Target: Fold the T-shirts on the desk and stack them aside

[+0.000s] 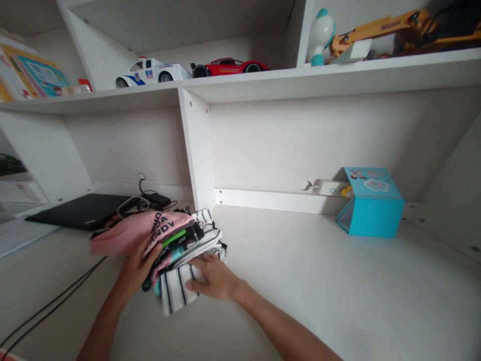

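Observation:
A stack of folded clothes (188,240) lies on the white desk (319,291), left of centre. A pink garment (131,233) with dark lettering tops it; a black-and-white striped piece (176,291) sits at the bottom. My left hand (137,268) grips the stack's left side, thumb over the pink garment. My right hand (212,276) rests on the striped piece at the stack's right front, fingers curled against the fabric.
A black laptop (80,210) with a charger and cables (150,198) lies behind the stack. A turquoise box (370,210) stands at the right. A white partition (197,150) rises behind the clothes. Toy cars (188,70) and a yellow toy digger (394,30) sit on the upper shelf.

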